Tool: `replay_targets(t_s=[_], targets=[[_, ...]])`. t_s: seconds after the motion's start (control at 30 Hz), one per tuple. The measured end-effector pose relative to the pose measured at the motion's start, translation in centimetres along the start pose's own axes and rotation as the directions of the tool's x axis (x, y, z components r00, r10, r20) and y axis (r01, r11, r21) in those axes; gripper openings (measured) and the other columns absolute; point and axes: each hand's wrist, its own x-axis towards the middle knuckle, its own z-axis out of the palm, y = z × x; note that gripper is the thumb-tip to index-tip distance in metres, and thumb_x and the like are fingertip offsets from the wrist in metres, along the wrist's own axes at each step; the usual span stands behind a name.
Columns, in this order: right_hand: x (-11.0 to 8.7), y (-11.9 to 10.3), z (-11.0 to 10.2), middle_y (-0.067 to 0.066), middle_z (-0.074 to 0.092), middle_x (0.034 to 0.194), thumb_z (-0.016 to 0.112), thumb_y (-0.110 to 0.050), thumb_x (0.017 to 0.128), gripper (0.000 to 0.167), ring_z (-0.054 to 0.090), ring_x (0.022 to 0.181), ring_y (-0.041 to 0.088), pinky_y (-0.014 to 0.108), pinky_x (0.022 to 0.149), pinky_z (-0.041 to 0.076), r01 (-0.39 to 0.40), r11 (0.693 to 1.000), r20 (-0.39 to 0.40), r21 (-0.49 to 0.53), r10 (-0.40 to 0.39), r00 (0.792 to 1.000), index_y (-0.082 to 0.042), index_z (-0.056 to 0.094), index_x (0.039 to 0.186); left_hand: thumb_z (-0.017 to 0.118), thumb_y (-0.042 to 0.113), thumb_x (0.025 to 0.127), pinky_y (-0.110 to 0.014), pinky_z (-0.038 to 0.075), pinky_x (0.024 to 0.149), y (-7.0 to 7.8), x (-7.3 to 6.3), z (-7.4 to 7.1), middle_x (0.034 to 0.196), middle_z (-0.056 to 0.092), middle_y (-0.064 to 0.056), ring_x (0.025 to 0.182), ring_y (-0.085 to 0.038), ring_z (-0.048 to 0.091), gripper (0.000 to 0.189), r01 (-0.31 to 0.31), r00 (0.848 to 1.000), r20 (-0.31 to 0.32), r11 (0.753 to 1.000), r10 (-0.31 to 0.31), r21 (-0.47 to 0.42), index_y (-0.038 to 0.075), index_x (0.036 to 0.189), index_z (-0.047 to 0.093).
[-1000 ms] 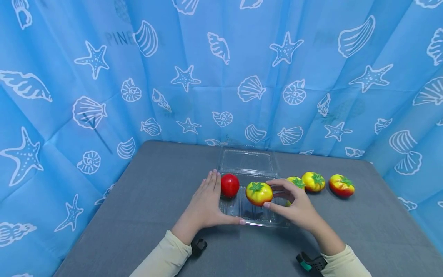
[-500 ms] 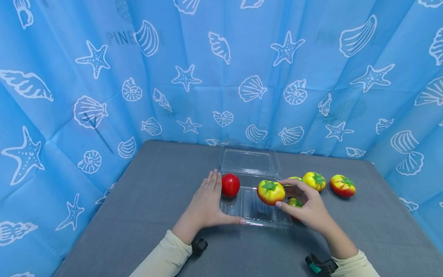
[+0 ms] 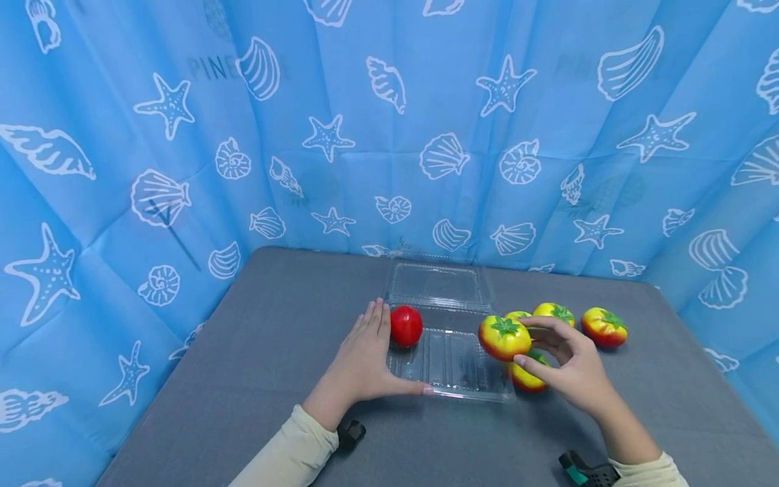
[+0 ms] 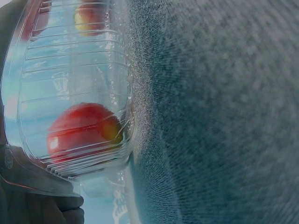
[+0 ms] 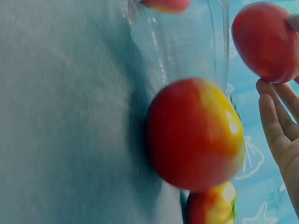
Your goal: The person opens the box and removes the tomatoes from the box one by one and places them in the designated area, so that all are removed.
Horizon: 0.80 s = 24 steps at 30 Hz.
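A clear plastic clamshell box [image 3: 447, 368] lies with its lid folded back. At its left end sits a red tomato [image 3: 406, 327], which shows a yellow patch in the left wrist view [image 4: 86, 130]. My left hand [image 3: 359, 362] rests along the box's left side, fingers straight and thumb stretched along the front edge. My right hand [image 3: 575, 368] pinches a yellow-red toy tomato [image 3: 504, 338] by its right side, held up above the box's right edge. Under it another yellow-red tomato [image 3: 528, 381] sits on the table just right of the box, large in the right wrist view [image 5: 194, 135].
The transparent lid [image 3: 437, 284] lies flat behind the box. More yellow-red tomatoes stand to the right: one mostly hidden [image 3: 517, 314], one behind my right hand [image 3: 552, 310] and one farther right [image 3: 604, 328]. A blue shell-patterned curtain [image 3: 389, 135] surrounds the grey table [image 3: 292, 304].
My right hand has carried its tomato rightward, from above the middle of the box to above its right edge. The tomato beneath now shows more. My left hand has stayed put.
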Motion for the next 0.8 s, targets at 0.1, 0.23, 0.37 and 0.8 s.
replay_targets(t_s=[0.1,0.23,0.37,0.8], targets=[[-0.3,0.2,-0.6,-0.018,0.064,0.127,0.085,0.006,0.085,0.056,0.066,0.111,-0.005,0.01,0.091,0.056,0.005,1.0,-0.028,-0.009,-0.005,1.0,0.0,0.062,0.135,0.062,0.099,0.065,-0.05,0.025,0.132,0.0,0.0,0.1,0.179,0.014,-0.011,0.167,-0.033,0.012,0.145,-0.003,1.0,-0.007,1.0,0.003,-0.003,0.009,0.171,0.018],[-0.7,0.5,-1.4,-0.018,0.064,0.128,0.084,0.01,0.083,0.057,0.066,0.111,-0.006,0.008,0.091,0.055,0.016,1.0,-0.059,-0.017,-0.017,0.998,0.002,0.062,0.135,0.06,0.1,0.064,-0.05,0.024,0.132,-0.1,0.1,0.2,0.18,0.014,-0.011,0.167,-0.033,0.012,0.146,-0.001,1.0,-0.011,1.0,0.001,0.002,0.009,0.171,0.018],[-1.2,0.9,-2.1,-0.019,0.064,0.126,0.083,0.013,0.082,0.056,0.066,0.109,-0.007,0.007,0.09,0.055,0.014,1.0,-0.083,-0.024,-0.016,0.996,0.005,0.061,0.133,0.06,0.101,0.064,-0.05,0.025,0.132,-0.1,0.0,0.2,0.179,0.014,-0.011,0.167,-0.032,0.012,0.147,-0.002,1.0,-0.007,1.0,0.002,-0.004,0.009,0.171,0.018],[-2.5,2.8,-4.6,-0.011,0.065,0.128,0.077,0.021,0.083,0.056,0.067,0.109,-0.005,0.007,0.09,0.055,-0.001,1.0,-0.16,0.029,0.005,0.987,0.008,0.059,0.133,0.065,0.095,0.066,-0.051,0.026,0.132,0.0,-0.1,0.0,0.18,0.014,-0.01,0.167,-0.033,0.013,0.143,0.005,1.0,0.001,1.0,-0.005,-0.014,0.011,0.171,0.017]])
